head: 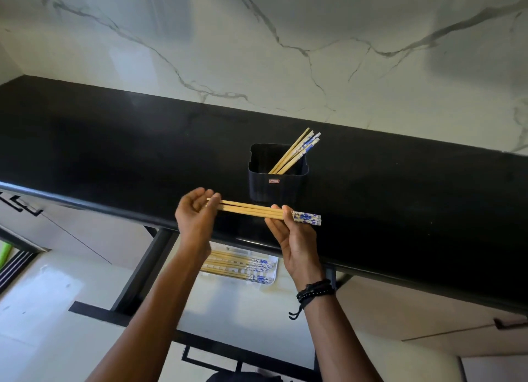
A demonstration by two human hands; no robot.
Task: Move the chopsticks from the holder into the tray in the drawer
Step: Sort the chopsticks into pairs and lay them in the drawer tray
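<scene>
A bundle of wooden chopsticks (pixel 251 210) with blue-and-white patterned ends lies level between my hands, just above the counter's front edge. My right hand (pixel 291 236) grips the bundle near its patterned end. My left hand (pixel 194 213) touches the plain tips with relaxed, slightly curled fingers. Behind them a black square holder (pixel 275 184) stands on the counter with several chopsticks (pixel 297 153) leaning to its right corner. Below, in the open drawer, a white tray (pixel 273 273) has several chopsticks (pixel 237 264) lying in it, partly hidden by my left forearm.
The black counter (pixel 114 153) runs across the view under a white marble wall (pixel 257 53). The open drawer (pixel 243 310) has a pale floor and dark frame. Pale cabinet fronts with dark handles flank it. A green object (pixel 4 256) shows at the far left.
</scene>
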